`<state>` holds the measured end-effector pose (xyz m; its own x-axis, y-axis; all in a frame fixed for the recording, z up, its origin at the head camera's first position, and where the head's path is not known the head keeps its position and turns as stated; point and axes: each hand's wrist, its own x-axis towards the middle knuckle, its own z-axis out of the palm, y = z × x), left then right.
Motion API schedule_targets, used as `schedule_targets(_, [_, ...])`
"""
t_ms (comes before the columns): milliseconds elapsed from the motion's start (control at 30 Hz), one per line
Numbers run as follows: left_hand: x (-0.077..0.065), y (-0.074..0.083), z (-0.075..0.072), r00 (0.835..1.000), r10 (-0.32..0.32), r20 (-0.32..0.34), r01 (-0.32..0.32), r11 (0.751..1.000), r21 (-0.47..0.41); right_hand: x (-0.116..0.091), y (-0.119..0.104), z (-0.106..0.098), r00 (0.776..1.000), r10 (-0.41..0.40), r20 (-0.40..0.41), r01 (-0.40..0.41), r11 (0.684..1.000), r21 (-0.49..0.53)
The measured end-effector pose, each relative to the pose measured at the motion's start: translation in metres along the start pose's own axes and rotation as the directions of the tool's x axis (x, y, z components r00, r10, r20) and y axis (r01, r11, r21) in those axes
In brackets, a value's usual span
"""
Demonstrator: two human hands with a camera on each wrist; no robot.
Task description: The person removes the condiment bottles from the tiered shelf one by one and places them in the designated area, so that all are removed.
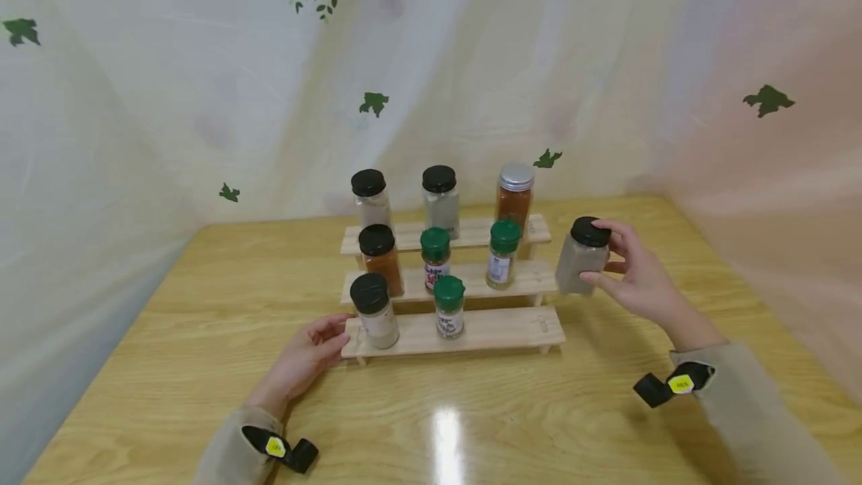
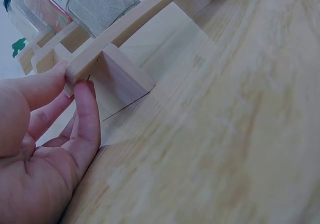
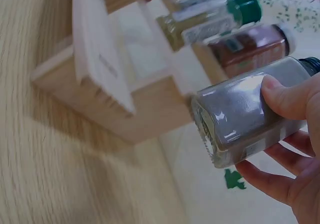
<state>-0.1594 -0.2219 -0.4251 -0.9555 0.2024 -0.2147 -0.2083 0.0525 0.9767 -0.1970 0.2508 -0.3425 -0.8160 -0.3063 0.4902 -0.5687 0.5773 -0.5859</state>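
Note:
My right hand (image 1: 640, 279) grips a spice jar (image 1: 577, 264) with a black lid and grey-brown powder, held off the right end of a three-tier wooden spice rack (image 1: 505, 329). In the right wrist view the thumb and fingers lie on opposite sides of this jar (image 3: 235, 114). At the rack's lower left corner, my left hand (image 1: 306, 361) pinches the end of the lowest board (image 2: 82, 64), thumb above and a finger below. A black-lidded jar (image 1: 377, 324) and a small green-capped jar (image 1: 449, 313) stand on that board; its right part is bare wood.
The middle tier carries an orange-brown jar (image 1: 380, 264) and two green-capped jars, one a pale jar (image 1: 500, 264). On the top tier stand two black-lidded jars and a silver-lidded jar (image 1: 515, 197). Behind the wooden table (image 1: 269, 268) hangs a leaf-patterned curtain (image 1: 431, 58).

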Motion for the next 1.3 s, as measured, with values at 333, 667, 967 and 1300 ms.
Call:
schedule_targets(333, [-0.002, -0.002, 0.001, 1.000, -0.005, -0.007, 0.004, 1.000, -0.012, 0.009, 0.030, 0.009, 0.991, 0.084, 0.105, -0.087, 0.996, 0.018])
schedule_targets(667, [0.001, -0.004, 0.000, 1.000, -0.001, -0.015, 0.001, 1.000, -0.020, 0.016, 0.061, 0.016, 0.997, 0.053, 0.052, -0.052, 0.998, -0.028])
schedule_targets(967, [0.001, -0.006, 0.001, 1.000, -0.001, -0.017, 0.000, 0.999, -0.040, 0.015, 0.078, 0.023, 0.996, 0.048, 0.074, -0.047, 0.999, -0.016])
schedule_targets(1300, [0.000, -0.005, 0.000, 1.000, -0.008, -0.025, 0.007, 0.999, -0.040, 0.020, 0.081, 0.023, 0.988, 0.127, 0.093, -0.127, 0.992, -0.013])
